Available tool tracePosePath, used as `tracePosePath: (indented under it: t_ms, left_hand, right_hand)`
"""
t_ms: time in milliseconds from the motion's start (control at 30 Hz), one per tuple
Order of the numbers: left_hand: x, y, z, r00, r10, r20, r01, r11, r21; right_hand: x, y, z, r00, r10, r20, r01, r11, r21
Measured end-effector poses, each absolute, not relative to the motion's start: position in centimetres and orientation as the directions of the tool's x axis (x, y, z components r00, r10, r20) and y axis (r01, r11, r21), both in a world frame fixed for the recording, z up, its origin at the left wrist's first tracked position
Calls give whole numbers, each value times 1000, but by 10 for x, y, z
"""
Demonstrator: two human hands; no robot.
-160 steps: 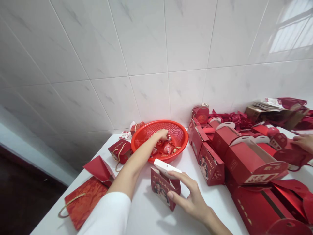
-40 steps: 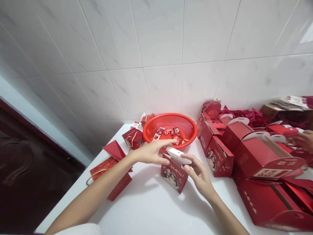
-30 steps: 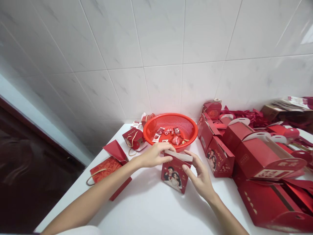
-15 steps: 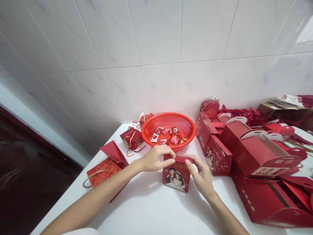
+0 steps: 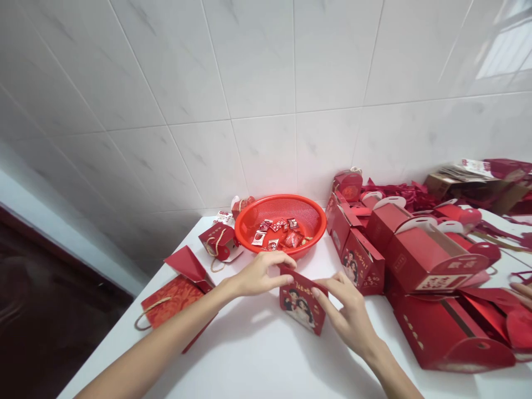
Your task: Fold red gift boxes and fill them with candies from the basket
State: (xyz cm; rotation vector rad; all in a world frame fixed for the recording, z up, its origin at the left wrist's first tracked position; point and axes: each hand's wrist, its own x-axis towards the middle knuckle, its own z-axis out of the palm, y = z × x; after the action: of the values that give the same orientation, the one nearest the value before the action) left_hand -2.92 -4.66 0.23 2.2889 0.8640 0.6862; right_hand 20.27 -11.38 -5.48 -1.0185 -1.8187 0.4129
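A red candy box (image 5: 302, 305) printed with a cartoon bride and groom stands turned at an angle on the white table (image 5: 249, 366). My left hand (image 5: 266, 273) pinches its top left corner between thumb and fingers. On the top right corner, the thumb and fingers of my right hand (image 5: 343, 305) are closed as well. What is inside the box is hidden. Just behind it sits a red plastic basket (image 5: 280, 200) with several wrapped candies (image 5: 293, 239) in it.
Several red boxes (image 5: 440, 252) crowd the right side, some stacked. An open red box (image 5: 174, 299) with a rope handle lies left, near a smaller roped box (image 5: 220, 242). Another person's hand (image 5: 524, 293) shows at the right edge. A tiled wall (image 5: 266, 149) rises behind.
The candy box has turned, its right side swinging nearer to me, with both hands still on its top edge. Another person's hand has come into view at the right.
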Motion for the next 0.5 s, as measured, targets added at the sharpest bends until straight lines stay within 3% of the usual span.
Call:
tracePosePath:
  t_ms: [167, 500]
  left_hand:
    - [-23, -51, -1, 734, 645, 212, 346, -624, 700]
    - [22, -60, -26, 883, 465, 65, 257, -596, 761]
  right_hand:
    - [237, -163, -37, -52, 772, 634, 540, 556, -632]
    - [279, -193, -32, 355, 703, 617, 780, 141, -610]
